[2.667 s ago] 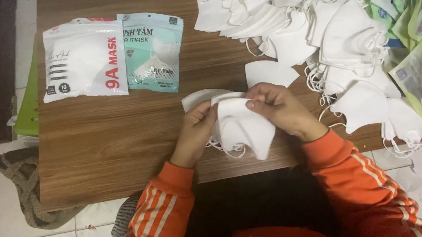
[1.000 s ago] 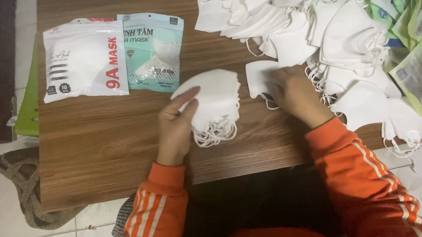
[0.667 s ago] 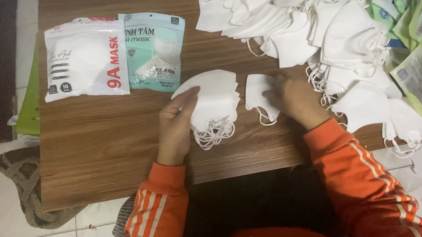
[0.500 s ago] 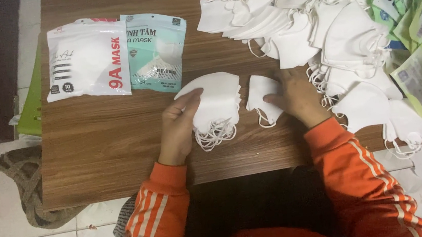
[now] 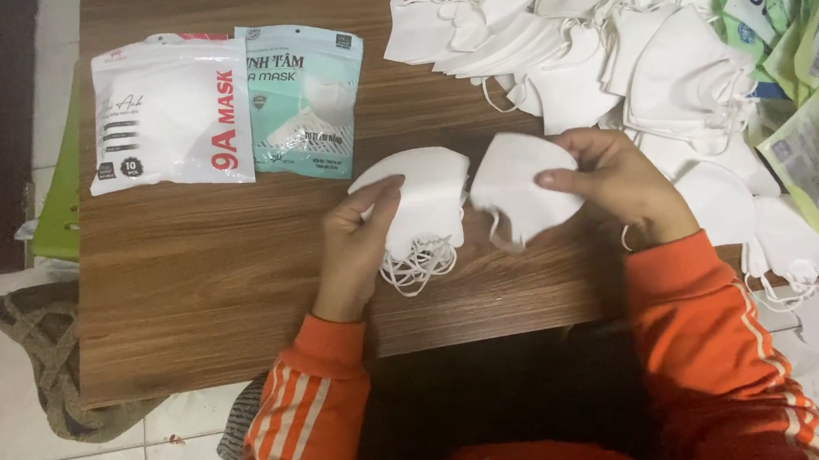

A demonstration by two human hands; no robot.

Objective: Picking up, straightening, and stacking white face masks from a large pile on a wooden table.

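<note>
My left hand (image 5: 357, 247) grips a small stack of folded white face masks (image 5: 419, 198), their ear loops dangling toward me over the wooden table (image 5: 200, 285). My right hand (image 5: 610, 180) holds a single white mask (image 5: 521, 184) right beside the stack, its edge nearly touching it. Both sleeves are orange with white stripes. A large heap of loose white masks (image 5: 609, 39) lies just beyond and to the right of my right hand.
Two sealed mask packets lie at the table's far left: a white one (image 5: 169, 113) and a teal one (image 5: 307, 97). Green and clear empty packets (image 5: 805, 63) pile up at the right edge. A green stool (image 5: 57, 204) and a cloth (image 5: 40, 356) sit on the tiled floor at left.
My hands parted after handling the stack together. The right hand reached to the heap, picked one mask and has brought it back left, next to the stack held by the left hand.
</note>
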